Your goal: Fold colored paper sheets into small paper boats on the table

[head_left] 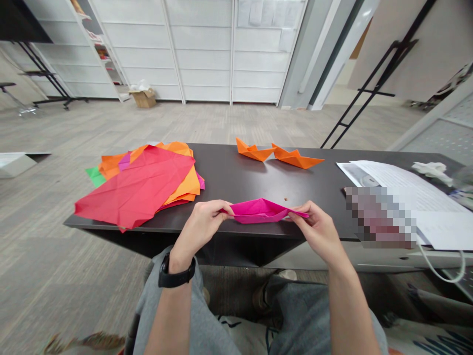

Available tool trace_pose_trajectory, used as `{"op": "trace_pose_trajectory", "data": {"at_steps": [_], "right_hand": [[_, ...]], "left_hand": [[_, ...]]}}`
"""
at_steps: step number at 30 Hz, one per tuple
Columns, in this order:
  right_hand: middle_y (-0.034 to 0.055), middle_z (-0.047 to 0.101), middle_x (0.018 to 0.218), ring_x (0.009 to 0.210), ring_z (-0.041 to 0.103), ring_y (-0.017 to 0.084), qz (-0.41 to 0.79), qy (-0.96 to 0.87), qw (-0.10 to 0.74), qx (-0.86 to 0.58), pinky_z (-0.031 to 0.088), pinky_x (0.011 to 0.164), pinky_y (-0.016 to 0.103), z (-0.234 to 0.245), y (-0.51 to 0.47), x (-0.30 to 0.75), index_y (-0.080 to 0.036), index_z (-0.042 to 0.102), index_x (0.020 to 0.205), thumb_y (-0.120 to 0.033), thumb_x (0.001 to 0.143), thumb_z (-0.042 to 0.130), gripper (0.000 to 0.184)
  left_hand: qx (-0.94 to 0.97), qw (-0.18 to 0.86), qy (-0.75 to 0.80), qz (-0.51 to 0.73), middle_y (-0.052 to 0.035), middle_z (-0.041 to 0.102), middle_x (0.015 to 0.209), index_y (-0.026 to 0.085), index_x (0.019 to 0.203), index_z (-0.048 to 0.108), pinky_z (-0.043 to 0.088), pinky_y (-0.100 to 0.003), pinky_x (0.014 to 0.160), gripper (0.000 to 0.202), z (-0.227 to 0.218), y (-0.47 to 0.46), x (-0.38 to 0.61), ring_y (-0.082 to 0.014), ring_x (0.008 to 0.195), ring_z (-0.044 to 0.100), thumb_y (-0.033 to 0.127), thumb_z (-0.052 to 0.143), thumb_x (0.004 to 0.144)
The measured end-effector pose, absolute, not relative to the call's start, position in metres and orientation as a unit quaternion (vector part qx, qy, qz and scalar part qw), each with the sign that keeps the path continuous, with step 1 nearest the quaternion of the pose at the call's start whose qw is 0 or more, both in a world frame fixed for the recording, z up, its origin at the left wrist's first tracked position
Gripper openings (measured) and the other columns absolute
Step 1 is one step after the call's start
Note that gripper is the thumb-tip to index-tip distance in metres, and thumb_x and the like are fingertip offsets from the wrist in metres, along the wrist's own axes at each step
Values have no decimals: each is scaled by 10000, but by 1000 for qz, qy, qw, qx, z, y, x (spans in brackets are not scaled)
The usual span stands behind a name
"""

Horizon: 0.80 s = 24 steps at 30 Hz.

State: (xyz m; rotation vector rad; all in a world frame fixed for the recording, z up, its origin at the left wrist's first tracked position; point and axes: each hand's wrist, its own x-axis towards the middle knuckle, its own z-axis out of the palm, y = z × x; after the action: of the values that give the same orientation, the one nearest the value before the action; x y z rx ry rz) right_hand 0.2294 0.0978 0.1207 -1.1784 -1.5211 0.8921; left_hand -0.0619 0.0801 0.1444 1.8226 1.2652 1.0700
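A magenta paper boat [261,212] is stretched between my two hands, just over the front edge of the dark table. My left hand [209,217], with a black band on the wrist, pinches its left tip. The right tip sits between the thumb and fingers of my right hand [314,224]. The boat's middle is opened up, with its inner folds showing. Farther back on the table stand two orange paper boats, one on the left [254,150] and one on the right [297,158], end to end.
Creased sheets of coloured paper [144,182], a red one on top, lie piled at the table's left end. On the right are printed sheets [417,192], a blurred-out object [380,217], a white cable [439,276] and a crumpled tissue [432,171]. The table's front edge [121,230] is close to my knees.
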Motion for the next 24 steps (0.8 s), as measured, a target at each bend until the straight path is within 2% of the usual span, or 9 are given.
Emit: {"op": "trace_pose_trajectory", "data": {"at_steps": [3,5,8,11,13,16,19,21,24], "right_hand": [[45,729,879,738,721,206,284,-694,449,-487,599,729,359,122,96,230,-237,595,967,-364,893,648,156],[61,721,995,840,720,213,230,-756,408,-457,588,809,379,127,93,228,-244,602,1066,-276,916,600,153],[80,688,1090,1037,672,247,164,-816,370,-412,557,900,397,137,88,227,-242,626,1016,-216,888,638,131],[83,658,1122,1015,670,236,134,-825,358,-417,575,786,339,144,84,228,-246,629,1058,-182,895,618,176],[75,650,1143,992,678,223,120,-841,315,-423,569,779,328,146,82,230,-259,651,1082,-155,909,578,215],[60,668,1145,1017,681,229,92,-857,265,-432,549,864,348,150,78,230,-257,704,981,-161,903,590,169],[58,697,1142,1027,684,235,76,-860,247,-439,541,871,348,154,77,229,-241,724,1040,-174,896,611,195],[48,719,1076,966,695,226,80,-864,222,-445,539,838,344,156,77,228,-235,731,1083,-174,900,609,229],[28,723,917,832,691,201,94,-865,193,-454,523,742,325,159,78,229,-227,768,974,-175,917,590,194]], "left_hand": [[711,310,492,396,-27,760,935,205,809,677,540,-286,822,185,144,81,-60,-192,889,718,85,543,856],[723,289,491,392,-21,759,928,205,809,675,526,-278,821,175,145,81,-58,-183,883,710,89,556,864],[732,273,491,385,-18,756,929,202,820,681,513,-269,830,157,148,80,-57,-174,888,701,92,580,870],[737,283,486,375,-28,748,983,202,900,698,515,-267,838,152,150,79,-58,-174,920,694,95,594,875],[744,284,480,368,-33,740,1003,199,918,697,511,-270,851,157,152,78,-58,-174,933,688,88,592,879],[757,271,474,358,-31,727,967,185,844,669,494,-272,855,163,155,77,-58,-166,913,678,50,582,871],[775,258,458,351,-33,701,957,176,800,644,483,-269,842,145,156,76,-56,-166,907,664,36,631,834],[785,251,452,341,-37,686,948,170,781,647,482,-269,827,132,156,76,-56,-167,893,658,47,654,828],[791,237,464,321,-33,683,877,164,746,665,481,-269,789,170,156,76,-58,-160,829,654,39,623,854]]}}
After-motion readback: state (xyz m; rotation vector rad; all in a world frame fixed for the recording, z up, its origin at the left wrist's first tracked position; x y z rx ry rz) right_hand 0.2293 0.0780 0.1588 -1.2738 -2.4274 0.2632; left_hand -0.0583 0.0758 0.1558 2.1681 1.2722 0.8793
